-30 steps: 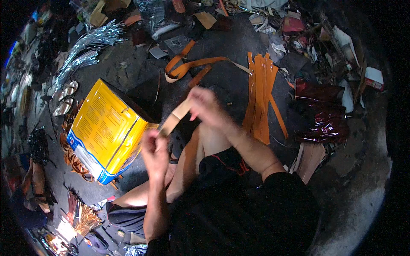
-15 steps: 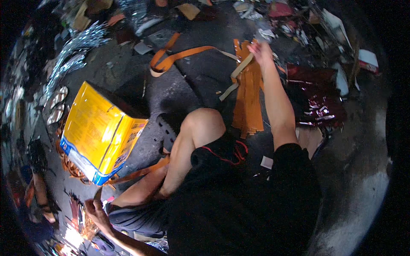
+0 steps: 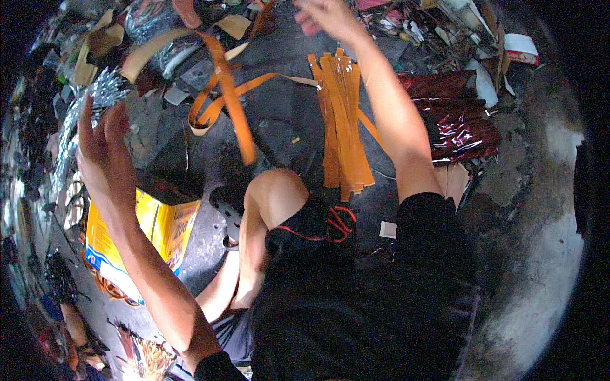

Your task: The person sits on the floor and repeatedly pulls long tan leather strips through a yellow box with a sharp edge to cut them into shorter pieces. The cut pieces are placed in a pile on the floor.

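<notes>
A long orange-brown strip with a pale underside (image 3: 230,92) arcs through the air in front of me, blurred by motion. My left hand (image 3: 105,130) is raised at the left, fingers apart, beyond the yellow and blue box (image 3: 114,219). Stretched far forward at the top edge, my right hand (image 3: 327,18) is slightly smeared; its fingers look spread, with nothing visible in them. Below my right forearm lies a bundle of flat orange-brown strips (image 3: 343,127). Another looped strip (image 3: 213,114) curls on the floor, its pale end reaching toward the bundle.
Dark red glossy sheets (image 3: 454,120) lie right of the bundle. Silvery strands (image 3: 95,95) and scraps cover the far left. Brown curls (image 3: 108,286) show under the box. My bare knee (image 3: 279,193) rises between box and bundle, and a small white square (image 3: 387,229) lies nearby.
My left hand has swung from the lower left up past the box. My right hand has left the bundle and moved farther forward and left. A strip now flies through the air.
</notes>
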The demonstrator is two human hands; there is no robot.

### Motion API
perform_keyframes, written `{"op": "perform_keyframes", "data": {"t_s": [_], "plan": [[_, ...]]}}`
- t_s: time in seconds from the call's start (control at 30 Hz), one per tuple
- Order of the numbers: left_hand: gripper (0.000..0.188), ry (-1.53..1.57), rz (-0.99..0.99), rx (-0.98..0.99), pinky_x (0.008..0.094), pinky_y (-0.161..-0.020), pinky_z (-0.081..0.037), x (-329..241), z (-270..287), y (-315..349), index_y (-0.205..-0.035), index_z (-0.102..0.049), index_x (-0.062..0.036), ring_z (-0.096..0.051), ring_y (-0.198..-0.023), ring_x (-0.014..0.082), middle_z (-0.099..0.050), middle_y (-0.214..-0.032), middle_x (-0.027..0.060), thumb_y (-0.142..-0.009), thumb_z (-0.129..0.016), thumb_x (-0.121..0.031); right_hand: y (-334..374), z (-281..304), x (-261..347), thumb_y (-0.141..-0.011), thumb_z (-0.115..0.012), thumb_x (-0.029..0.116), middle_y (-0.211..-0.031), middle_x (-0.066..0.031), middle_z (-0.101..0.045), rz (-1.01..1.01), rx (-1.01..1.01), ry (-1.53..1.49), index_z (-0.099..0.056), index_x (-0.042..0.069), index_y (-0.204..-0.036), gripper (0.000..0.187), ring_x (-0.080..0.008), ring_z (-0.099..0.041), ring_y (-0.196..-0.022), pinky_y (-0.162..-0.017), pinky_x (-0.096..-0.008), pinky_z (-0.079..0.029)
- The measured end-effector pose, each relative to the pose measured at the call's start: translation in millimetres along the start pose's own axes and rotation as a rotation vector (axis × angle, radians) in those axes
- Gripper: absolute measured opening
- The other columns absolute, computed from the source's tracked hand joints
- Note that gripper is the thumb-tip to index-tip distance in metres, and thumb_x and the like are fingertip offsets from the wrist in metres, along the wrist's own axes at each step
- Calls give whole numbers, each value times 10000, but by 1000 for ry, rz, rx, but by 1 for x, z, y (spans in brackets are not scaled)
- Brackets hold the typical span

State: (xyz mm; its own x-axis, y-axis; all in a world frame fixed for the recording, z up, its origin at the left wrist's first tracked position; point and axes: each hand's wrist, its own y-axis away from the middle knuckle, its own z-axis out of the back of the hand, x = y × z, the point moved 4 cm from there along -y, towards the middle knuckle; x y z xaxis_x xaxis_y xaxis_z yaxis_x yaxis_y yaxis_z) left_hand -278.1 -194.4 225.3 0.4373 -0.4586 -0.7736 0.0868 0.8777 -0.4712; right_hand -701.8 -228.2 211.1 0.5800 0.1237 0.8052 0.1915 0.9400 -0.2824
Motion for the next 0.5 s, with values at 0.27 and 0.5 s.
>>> {"op": "perform_keyframes", "data": {"t_s": [0.27, 0.5], "plan": [[304, 151, 262, 139, 274, -845, -469, 18, -21, 107, -1237, -558, -26, -607, -954, 143, -656, -1021, 107, -975, -507, -171, 144, -12, -270, -774, -713, 372, -989, -229, -647, -621, -107, 924, -600, 1, -1037, 468, -385, -632, -940, -821, -459, -502], [265, 202, 350, 200, 294, -827, -492, 31, -31, 142, -1189, -570, -5, -623, -928, 166, -654, -988, 116, -966, -506, -134, 143, -28, -261, -807, -649, 241, -982, -202, -649, -586, -262, 861, -577, 26, -916, 252, -392, -634, -916, -798, -473, -501]]}}
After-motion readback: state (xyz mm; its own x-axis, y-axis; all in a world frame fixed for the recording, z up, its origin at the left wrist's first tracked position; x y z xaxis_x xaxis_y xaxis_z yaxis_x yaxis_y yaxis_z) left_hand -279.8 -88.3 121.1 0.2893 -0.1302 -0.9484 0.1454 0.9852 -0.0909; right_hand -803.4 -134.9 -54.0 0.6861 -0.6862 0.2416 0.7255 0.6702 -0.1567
